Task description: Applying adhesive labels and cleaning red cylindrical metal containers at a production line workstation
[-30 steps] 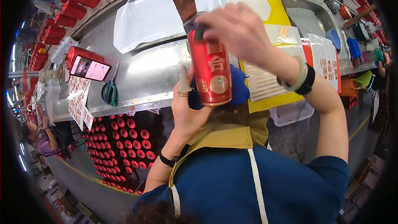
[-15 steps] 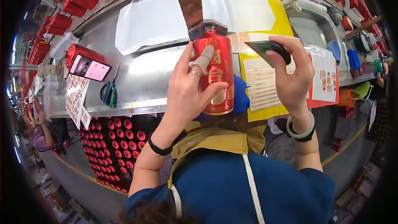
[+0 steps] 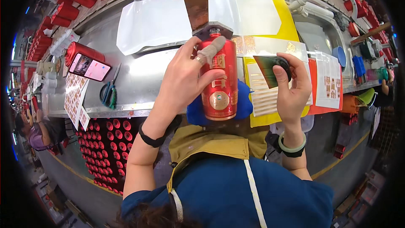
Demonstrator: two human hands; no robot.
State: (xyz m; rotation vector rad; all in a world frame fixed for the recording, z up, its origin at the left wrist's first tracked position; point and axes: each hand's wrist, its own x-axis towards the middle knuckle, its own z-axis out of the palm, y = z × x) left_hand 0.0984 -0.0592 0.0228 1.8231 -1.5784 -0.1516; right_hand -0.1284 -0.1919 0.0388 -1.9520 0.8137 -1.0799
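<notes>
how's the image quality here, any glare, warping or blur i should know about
Head view: heavy fisheye warp, so the metal bench edge bows and the corners go black; overhead light glares off the clear plastic sheet and the bench; the red bottle in the left hand is sharp, as is the dark scraper in the right hand; the rim looks soft.

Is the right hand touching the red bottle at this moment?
Apart. The head view shows the right hand off to the side holding a dark flat piece, with bench between it and the red bottle, which the left hand grasps.
</notes>
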